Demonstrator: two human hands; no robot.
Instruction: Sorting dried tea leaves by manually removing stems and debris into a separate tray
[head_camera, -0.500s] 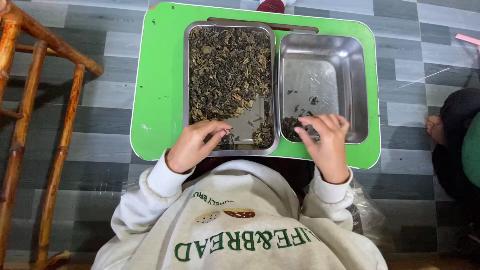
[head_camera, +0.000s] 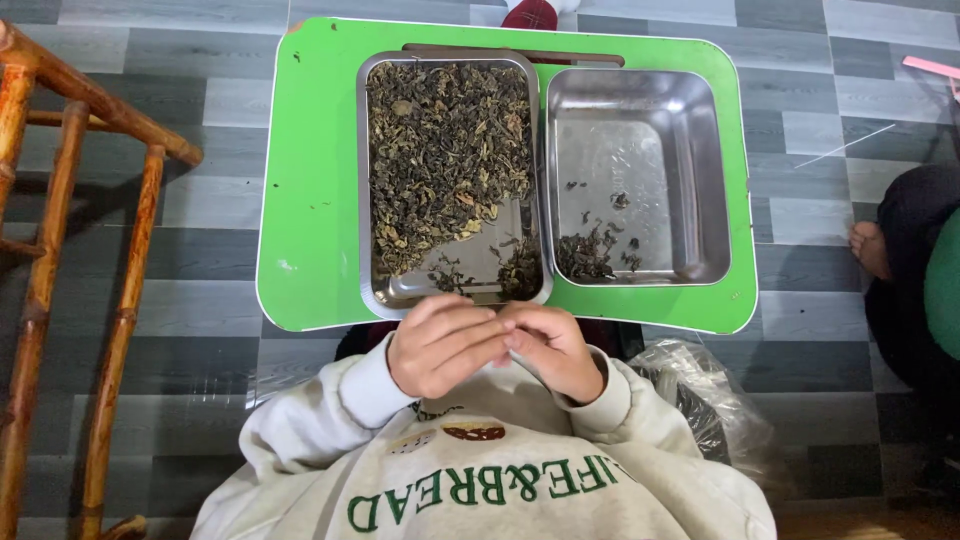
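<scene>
1. The left hand (head_camera: 440, 345) and the right hand (head_camera: 555, 350) meet just below the near edge of the bright green rounded plastic table (head_camera: 310, 200), close to the chest of the cream sweatshirt (head_camera: 480, 470). The fingers of both hands curl inward and touch at the tips, as if pinching something small between them; whether a leaf is really clamped there cannot be told.
2. The left rectangular steel tray (head_camera: 372, 180) holds a thick heap of dried dark green-brown leaves (head_camera: 445, 150), pushed to its far end, so the near end shows bare metal where loose bits can be picked out.
3. The right rectangular steel tray (head_camera: 700, 180) touches it side by side and holds only a small cluster of dark leaf pieces (head_camera: 590, 255) in its near left corner, the spot closest to the hands.
4. A crumpled clear plastic bag (head_camera: 700, 390) lies on the grey plank floor (head_camera: 200, 100) beside the right elbow.
5. A wooden bamboo chair frame (head_camera: 60, 250) stands to the left, well apart.
</scene>
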